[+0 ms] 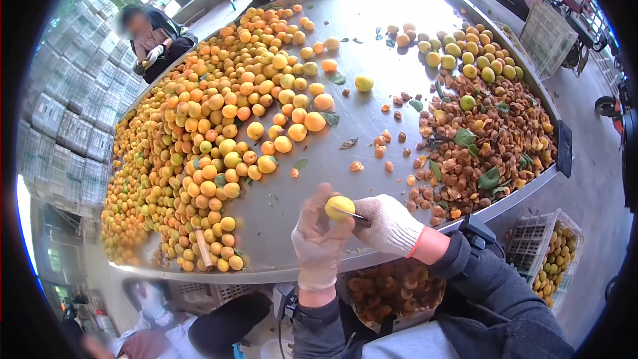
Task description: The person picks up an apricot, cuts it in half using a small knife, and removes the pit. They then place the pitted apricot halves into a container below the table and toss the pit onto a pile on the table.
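Note:
Near the front edge of the metal table (319, 153), my left hand (315, 246), in a thin pale glove, grips a yellow apricot (341, 207) between thumb and fingers. My right hand (393, 226), in a white knit glove with a red cuff edge, is closed around a small knife (361, 219). Its blade lies against the apricot, and most of the handle is hidden inside the glove. Below my hands, at my lap, stands a container of cut apricot halves (399, 289).
A big heap of whole apricots (219, 113) covers the table's left side. Apricot pits and scraps (488, 139) pile up at right, with leaves among them. A crate of apricots (555, 262) stands at lower right. Other people sit around the table, one (159, 36) at far left.

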Available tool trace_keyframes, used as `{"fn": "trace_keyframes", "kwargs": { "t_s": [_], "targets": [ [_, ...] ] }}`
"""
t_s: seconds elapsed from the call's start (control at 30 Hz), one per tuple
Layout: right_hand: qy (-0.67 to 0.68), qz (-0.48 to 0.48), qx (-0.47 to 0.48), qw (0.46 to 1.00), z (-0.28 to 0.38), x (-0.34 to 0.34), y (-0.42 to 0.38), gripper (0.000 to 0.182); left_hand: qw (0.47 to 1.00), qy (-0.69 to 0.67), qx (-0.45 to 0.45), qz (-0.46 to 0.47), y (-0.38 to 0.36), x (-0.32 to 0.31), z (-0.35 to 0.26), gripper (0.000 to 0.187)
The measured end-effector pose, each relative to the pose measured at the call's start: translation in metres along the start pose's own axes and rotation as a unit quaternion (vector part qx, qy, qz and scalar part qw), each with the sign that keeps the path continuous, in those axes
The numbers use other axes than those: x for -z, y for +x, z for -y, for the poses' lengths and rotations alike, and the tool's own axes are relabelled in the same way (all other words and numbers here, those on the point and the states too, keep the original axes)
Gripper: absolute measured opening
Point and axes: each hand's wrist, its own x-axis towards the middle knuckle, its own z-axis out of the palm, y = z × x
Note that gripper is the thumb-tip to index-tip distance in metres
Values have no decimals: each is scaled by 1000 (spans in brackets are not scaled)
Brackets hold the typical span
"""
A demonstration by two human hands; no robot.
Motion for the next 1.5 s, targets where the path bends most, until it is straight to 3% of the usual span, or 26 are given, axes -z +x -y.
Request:
{"fn": "trace_keyframes", "kwargs": {
  "t_s": [0.03,0.1,0.17,0.3,0.4,0.47,0.5,0.57,0.6,0.73,0.77,0.8,0.83,0.87,0.9,0.93,0.97,1.03,1.07,1.13,1.17,1.23,1.27,1.33,1.47,1.5],
  "targets": [
    [1,-25,4,1000,3,-2,-2,30,976,-197,91,-24,-1,-2,-1,55],
    [2,-51,7,999,5,-6,-5,30,978,-180,104,-24,-1,-1,2,56],
    [-83,-137,41,986,3,-10,-7,13,979,-165,120,-24,-3,-5,3,56],
    [-108,-162,31,980,7,-15,-4,11,986,-135,64,-75,-5,-18,-2,53],
    [-91,-126,20,988,8,-2,-2,13,992,-92,33,-76,-2,-15,1,51],
    [34,69,0,997,6,14,0,16,994,-89,33,-62,0,-13,0,50],
    [36,68,-2,997,2,14,1,16,995,-63,51,-51,-1,-14,-3,49],
    [163,174,-38,971,-11,11,3,17,996,-37,73,-38,-2,-13,-5,48],
    [256,175,-17,951,-14,9,2,18,997,-44,68,-8,-2,-12,-5,48],
    [235,165,-46,957,-9,15,-2,18,994,-72,68,51,3,-4,-6,46],
    [195,181,-39,963,-4,29,-4,18,994,-70,66,50,5,-3,-7,46],
    [155,196,-33,968,-1,42,-6,18,985,-160,65,-11,9,-2,-8,47],
    [181,181,-47,965,-1,52,-7,18,964,-248,64,-71,11,-1,-8,47],
    [214,127,-109,962,5,64,-10,16,964,-248,63,-72,11,1,-3,47],
    [243,73,-170,952,16,75,-13,15,986,-131,61,-83,12,2,2,47],
    [318,0,-168,933,12,70,-14,21,994,-13,59,-93,12,0,6,48],
    [317,0,-168,934,8,63,-12,21,994,-14,59,-93,10,-6,7,48],
    [220,-110,-11,969,3,44,-5,28,985,150,61,-57,6,-25,1,46],
    [151,-124,21,981,0,39,-4,32,985,150,64,-52,5,-24,6,46],
    [174,-84,0,981,4,43,-5,32,990,132,-41,12,3,-20,17,42],
    [196,-39,-19,980,5,45,-6,33,990,131,-41,13,2,-18,19,42],
    [176,-49,19,983,3,44,-6,32,999,35,1,15,0,-18,12,33],
    [253,-29,-40,966,6,45,-7,30,999,37,2,14,1,-16,9,33],
    [357,33,-169,918,23,64,-11,22,980,-130,145,-46,2,-11,5,25],
    [399,-2,-158,903,17,67,-12,23,972,-167,159,-49,-3,-2,-1,18],
    [416,-14,-163,895,15,69,-12,23,967,-192,160,54,-6,12,-1,20]
  ]
}}
